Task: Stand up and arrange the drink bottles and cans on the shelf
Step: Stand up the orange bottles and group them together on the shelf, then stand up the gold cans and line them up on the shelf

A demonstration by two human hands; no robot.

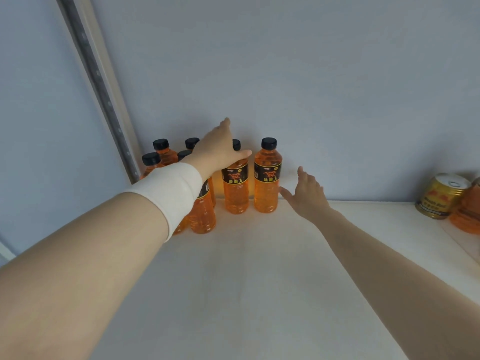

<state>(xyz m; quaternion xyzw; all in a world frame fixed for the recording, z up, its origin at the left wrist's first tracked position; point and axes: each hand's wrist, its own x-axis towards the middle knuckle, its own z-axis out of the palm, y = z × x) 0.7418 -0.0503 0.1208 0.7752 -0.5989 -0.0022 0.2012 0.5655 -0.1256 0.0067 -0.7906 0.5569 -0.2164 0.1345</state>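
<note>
Left hand (220,149) and right hand (306,193), both spread empty, reach upright bottles (267,183) grouped at the shelf (259,281) corner; a can (441,196) and stray bottle (467,216) far right apparently remain.

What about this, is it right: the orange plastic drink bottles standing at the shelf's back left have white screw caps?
Not quite: in the head view, the orange plastic drink bottles standing at the back left of the white shelf have black screw caps, not white.

I have one view only, from the head camera: it looks forward and down across the shelf (233,281) toward the back wall (311,74), close in.
</note>
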